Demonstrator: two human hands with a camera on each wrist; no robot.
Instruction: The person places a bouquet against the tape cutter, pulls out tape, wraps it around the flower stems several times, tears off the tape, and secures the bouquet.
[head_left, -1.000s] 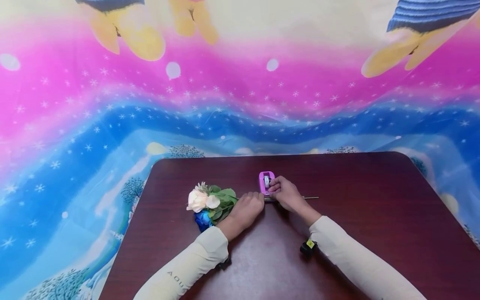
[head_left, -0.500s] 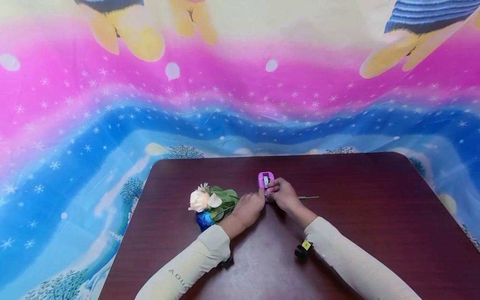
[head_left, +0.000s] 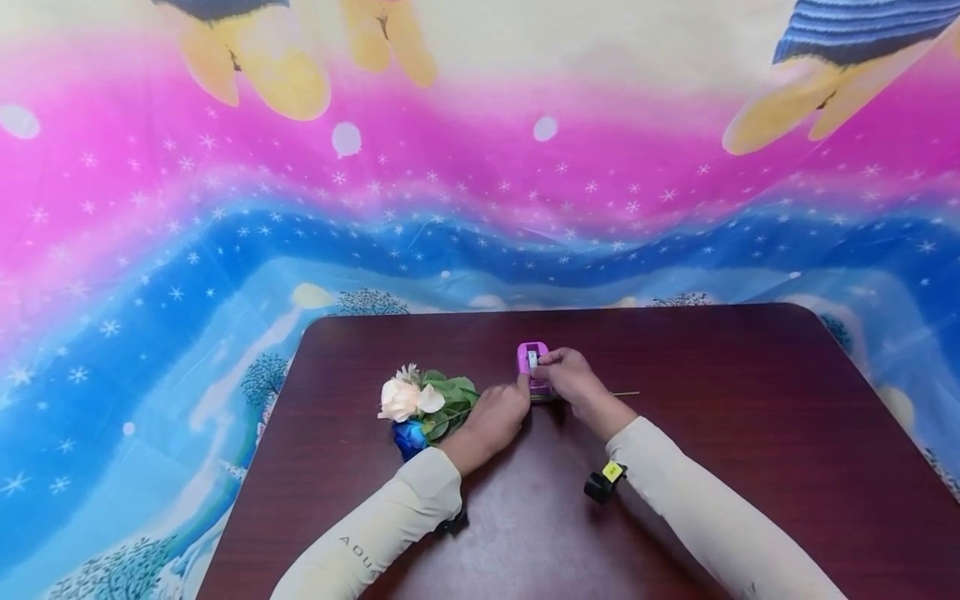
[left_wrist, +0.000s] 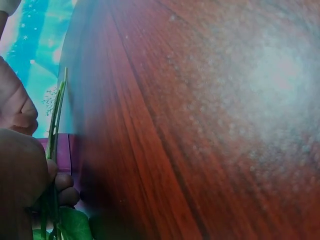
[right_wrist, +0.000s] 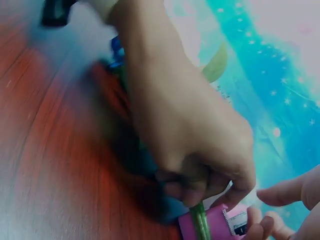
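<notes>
Closest in are two pale sleeves (head_left: 375,533), the left one printed with dark letters, and a black device with a yellow label (head_left: 603,482) hangs under the right wrist; both rest over a dark red-brown table (head_left: 750,467) with a glossy grain. Further up, the left hand (head_left: 491,417) is curled round a bundle of green stems (left_wrist: 56,112), its fingers folded in and its index finger reaching the near end of the tape dispenser (head_left: 522,358). The flower heads lie on the person's left of that hand: a blue rose (head_left: 408,437) nearer, a cream rose (head_left: 400,400) just beyond, with green leaves (head_left: 453,392) beside them, while the stem ends run out to the right, past the dispenser's near end. The right hand (head_left: 581,383) has its fingers bent at the dispenser's right side, though whether they pinch any tape I cannot tell. The dispenser is a pink open-topped holder, and a pale roll of tape (head_left: 532,359) sits in its slot. Beyond the table's far edge hangs a pink, blue and cream backdrop (head_left: 480,183) scattered with white snowflakes
</notes>
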